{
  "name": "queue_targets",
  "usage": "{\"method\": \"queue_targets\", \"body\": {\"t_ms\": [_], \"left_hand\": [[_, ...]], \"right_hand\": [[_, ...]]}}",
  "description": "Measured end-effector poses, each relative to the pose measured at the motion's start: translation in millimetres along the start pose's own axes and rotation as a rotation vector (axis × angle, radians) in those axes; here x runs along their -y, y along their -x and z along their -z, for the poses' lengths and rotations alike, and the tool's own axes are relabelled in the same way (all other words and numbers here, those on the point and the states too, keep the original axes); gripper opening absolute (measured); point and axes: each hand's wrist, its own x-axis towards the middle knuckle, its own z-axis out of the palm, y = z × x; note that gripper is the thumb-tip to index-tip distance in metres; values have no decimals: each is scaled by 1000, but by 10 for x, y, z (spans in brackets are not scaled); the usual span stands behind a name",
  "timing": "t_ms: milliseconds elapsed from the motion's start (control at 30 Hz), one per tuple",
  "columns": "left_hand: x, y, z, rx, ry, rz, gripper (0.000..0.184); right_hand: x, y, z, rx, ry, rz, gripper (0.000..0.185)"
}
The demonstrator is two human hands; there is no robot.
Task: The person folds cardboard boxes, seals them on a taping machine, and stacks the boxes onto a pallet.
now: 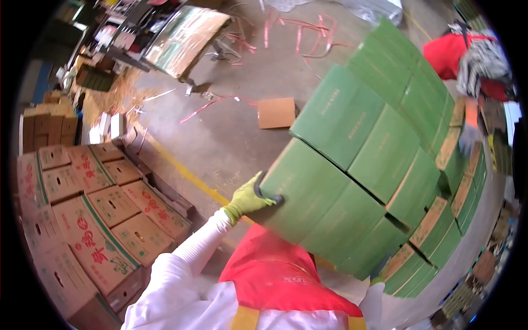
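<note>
My left hand (250, 199), in a yellow-green glove with dark fingertips, grips the left edge of a green box (297, 190) at the near side of a large stack. My right hand (378, 272), gloved and mostly hidden, is at the near lower right of the same stack, against the green boxes; its fingers cannot be made out. More green boxes (338, 115) lie beyond, some with brown cardboard sides showing. My red apron shows below the stack.
Brown printed cartons (96, 236) are stacked at the left. A cardboard piece (276, 113) and pink straps (308, 26) lie on the floor. A table (187, 38) stands at the back left. A co-worker in red (444, 55) reaches a gloved hand toward boxes at the right.
</note>
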Motion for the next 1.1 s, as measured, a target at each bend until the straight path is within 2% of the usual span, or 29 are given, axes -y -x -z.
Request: {"method": "queue_targets", "body": {"t_ms": [33, 167, 533, 567, 633, 667, 700, 733, 767, 800, 833, 867, 900, 933, 1000, 1033, 1100], "left_hand": [[-84, 56, 15, 39, 58, -36, 113], [-46, 40, -175, -81, -13, -39, 104], [-44, 48, -201, -91, 174, 11, 100], [-92, 86, -140, -75, 256, 59, 101], [70, 1, -233, -88, 252, 0, 101], [92, -47, -182, 2, 294, -8, 98], [148, -129, -115, 100, 324, -15, 94], [432, -330, -163, 101, 479, -53, 89], [618, -615, -202, 103, 642, -70, 83], [409, -810, -50, 28, 554, -150, 78], [64, -935, 142, -72, 475, -216, 73], [-285, -1065, 346, -63, 590, -218, 71], [-591, -1219, 470, -60, 708, -210, 69], [-627, -1557, 507, 14, 717, -201, 68], [-808, -2058, 431, 110, 739, -243, 61], [-847, -2133, 396, 157, 673, -234, 59], [-935, -2194, 288, 260, 528, -221, 58]], "right_hand": [[-24, -31, 49, -1, 16, -11, 54], [72, -142, 63, 13, 62, -53, 55], [51, -170, 288, 22, 75, -122, 57], [50, -167, 353, 27, 62, -112, 57], [-52, -403, 623, 48, 27, -83, 57], [-223, -616, 887, 54, 4, -76, 58], [315, -214, 536, 14, 162, 54, 51], [1156, 439, -91, -47, 326, 176, 48], [1656, 528, -272, -210, 459, 246, 47], [1716, 215, -212, -73, 59, 325, 46], [2071, 105, -387, -164, -74, 264, 46], [2206, -162, -527, -129, -80, 500, 46], [2283, -483, -546, -115, 15, 546, 52], [2530, -554, -688, -198, 273, 466, 57], [2465, -1028, -839, -187, 167, 394, 63], [2241, -1527, -784, -218, 393, 205, 65], [2242, -1287, -920, -126, 429, 315, 68]]}}
